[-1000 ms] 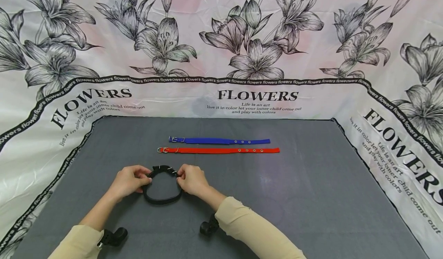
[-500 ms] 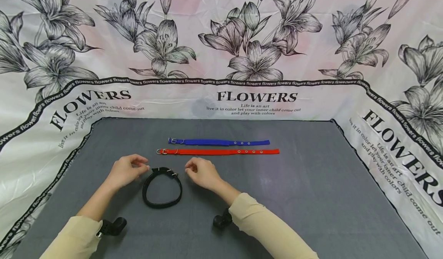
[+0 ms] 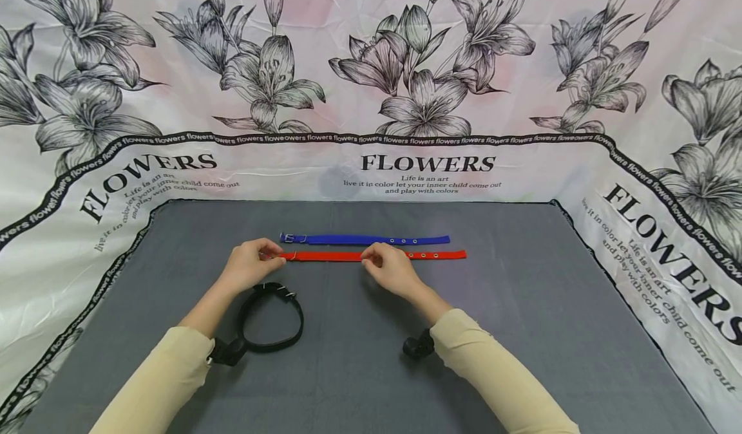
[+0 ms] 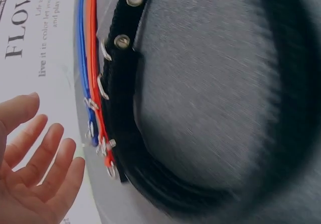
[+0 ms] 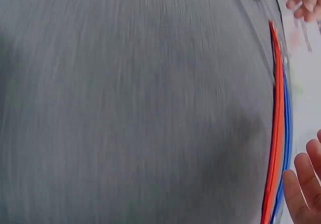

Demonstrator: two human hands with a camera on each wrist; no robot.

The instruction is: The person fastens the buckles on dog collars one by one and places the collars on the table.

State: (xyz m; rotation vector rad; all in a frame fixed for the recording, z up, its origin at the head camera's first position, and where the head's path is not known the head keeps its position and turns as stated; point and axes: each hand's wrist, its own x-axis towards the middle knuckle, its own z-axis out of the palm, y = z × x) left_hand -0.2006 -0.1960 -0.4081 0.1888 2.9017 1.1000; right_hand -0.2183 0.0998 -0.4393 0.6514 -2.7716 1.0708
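Observation:
A red collar with a buckle at its left end and metal eyelets at its right lies stretched out on the grey cloth. My left hand hovers by its buckle end, fingers loosely bent and holding nothing. Over the middle of the same collar is my right hand, relaxed, its fingertips overlapping the strap in the head view. Just behind lies a blue collar, also straight. A black collar, buckled into a loop, rests nearer me beneath the left forearm; its eyelets show large in the left wrist view.
A grey cloth covers the table. Behind and at the sides hangs a white sheet printed with flowers and lettering. A dark wrist camera sits on the right wrist, another close to the black loop.
Both hands have let go of the black collar, leaving it on the cloth, and have moved right and away from me to the red collar. The blue and red collars lie as before.

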